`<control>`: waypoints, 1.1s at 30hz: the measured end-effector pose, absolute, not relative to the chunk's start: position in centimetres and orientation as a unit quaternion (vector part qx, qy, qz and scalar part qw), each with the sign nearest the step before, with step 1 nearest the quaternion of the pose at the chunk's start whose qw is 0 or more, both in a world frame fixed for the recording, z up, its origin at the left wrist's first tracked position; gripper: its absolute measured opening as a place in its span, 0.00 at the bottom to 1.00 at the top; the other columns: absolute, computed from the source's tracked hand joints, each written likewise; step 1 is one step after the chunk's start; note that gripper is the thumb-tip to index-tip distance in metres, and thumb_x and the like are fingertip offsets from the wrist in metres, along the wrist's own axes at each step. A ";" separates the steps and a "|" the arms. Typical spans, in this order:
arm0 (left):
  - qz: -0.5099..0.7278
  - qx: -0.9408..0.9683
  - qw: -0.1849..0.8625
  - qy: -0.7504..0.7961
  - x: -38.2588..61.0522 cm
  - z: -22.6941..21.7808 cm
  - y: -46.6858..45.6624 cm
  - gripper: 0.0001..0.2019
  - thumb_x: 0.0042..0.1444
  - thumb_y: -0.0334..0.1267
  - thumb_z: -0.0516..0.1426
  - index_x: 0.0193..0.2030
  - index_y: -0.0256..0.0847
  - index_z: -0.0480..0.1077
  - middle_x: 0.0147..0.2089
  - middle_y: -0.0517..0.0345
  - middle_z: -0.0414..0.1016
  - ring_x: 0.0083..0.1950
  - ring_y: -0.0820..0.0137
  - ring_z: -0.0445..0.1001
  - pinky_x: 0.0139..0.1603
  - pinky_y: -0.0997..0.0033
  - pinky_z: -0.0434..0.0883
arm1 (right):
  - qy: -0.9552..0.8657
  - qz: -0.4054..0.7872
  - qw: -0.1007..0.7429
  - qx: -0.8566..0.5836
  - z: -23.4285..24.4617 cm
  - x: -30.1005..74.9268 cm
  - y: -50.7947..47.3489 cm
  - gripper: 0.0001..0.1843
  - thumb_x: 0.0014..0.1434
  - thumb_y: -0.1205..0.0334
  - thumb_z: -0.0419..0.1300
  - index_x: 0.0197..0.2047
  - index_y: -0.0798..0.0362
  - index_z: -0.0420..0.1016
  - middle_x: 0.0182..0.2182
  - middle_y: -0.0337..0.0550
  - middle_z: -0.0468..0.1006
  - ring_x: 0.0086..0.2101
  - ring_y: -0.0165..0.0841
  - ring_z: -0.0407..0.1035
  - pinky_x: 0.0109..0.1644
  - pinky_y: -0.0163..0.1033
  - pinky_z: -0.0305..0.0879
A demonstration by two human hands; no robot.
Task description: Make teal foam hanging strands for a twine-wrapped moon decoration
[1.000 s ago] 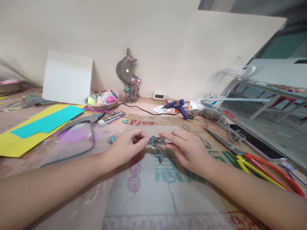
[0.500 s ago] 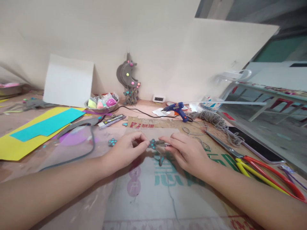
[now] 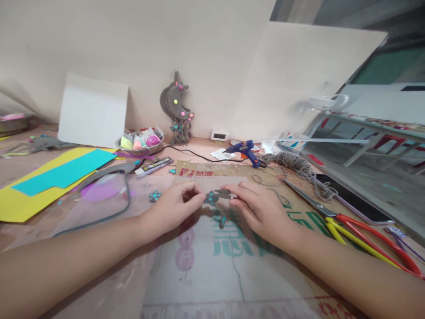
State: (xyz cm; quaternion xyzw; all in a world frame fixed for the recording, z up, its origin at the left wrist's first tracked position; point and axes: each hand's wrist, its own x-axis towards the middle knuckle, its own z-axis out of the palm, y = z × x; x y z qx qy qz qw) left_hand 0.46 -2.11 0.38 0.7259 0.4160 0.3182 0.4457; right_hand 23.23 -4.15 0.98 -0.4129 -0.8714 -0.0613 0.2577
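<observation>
Pinched at its left edge by my left hand [image 3: 175,199] is a small grey star ornament [image 3: 210,198] with teal pieces on it. My right hand [image 3: 262,206] is closed, thumb and fingers together, on the end of a thin grey piece [image 3: 224,194] that reaches to the star; its kind is too blurred to tell. A grey drop-shaped piece with a teal spot [image 3: 222,220] hangs or lies just below the star. Left of my left hand, another grey-and-teal star [image 3: 154,196] lies on the translucent sheet [image 3: 199,283].
A blue glue gun [image 3: 244,150] and grey yarn [image 3: 292,166] lie behind my right hand. Scissors [image 3: 352,226] and a phone [image 3: 355,199] are at right. A bowl of coloured clay [image 3: 117,142], teal sheet [image 3: 66,173] and moon ornament [image 3: 174,102] stand further back.
My right hand has shifted slightly to the right, away from the star, and more of the thin grey piece shows between the hands. My left hand stays almost in place.
</observation>
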 end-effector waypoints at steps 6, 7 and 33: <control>0.330 0.727 0.439 0.413 0.5 0.4 -2.1 0.12 0.59 0.43 0.51 0.29 0.39 0.64 0.23 0.65 0.62 0.23 0.76 0.61 0.24 0.77 0.59 | -0.800 0.082 0.354 -0.477 1.0 22.7 -4.0 0.16 0.64 0.58 0.50 0.51 0.53 0.72 0.42 0.49 0.78 0.40 0.38 0.71 0.43 0.42 0.67; 0.328 0.730 0.436 0.412 0.5 0.4 -2.1 0.12 0.59 0.43 0.51 0.29 0.39 0.64 0.23 0.65 0.63 0.24 0.76 0.61 0.24 0.77 0.59 | -0.781 0.122 0.360 -0.495 1.1 22.4 -4.1 0.16 0.62 0.56 0.52 0.49 0.53 0.73 0.41 0.48 0.78 0.38 0.37 0.72 0.41 0.42 0.67; 0.326 0.858 0.286 0.276 0.1 0.3 -2.6 0.11 0.59 0.34 0.53 0.47 0.44 0.71 0.46 0.56 0.76 0.48 0.68 0.72 0.51 0.67 0.67 | -0.644 0.494 0.323 -0.487 1.3 21.1 -4.5 0.21 0.53 0.43 0.60 0.27 0.55 0.69 0.21 0.34 0.62 0.24 0.26 0.56 0.29 0.33 0.56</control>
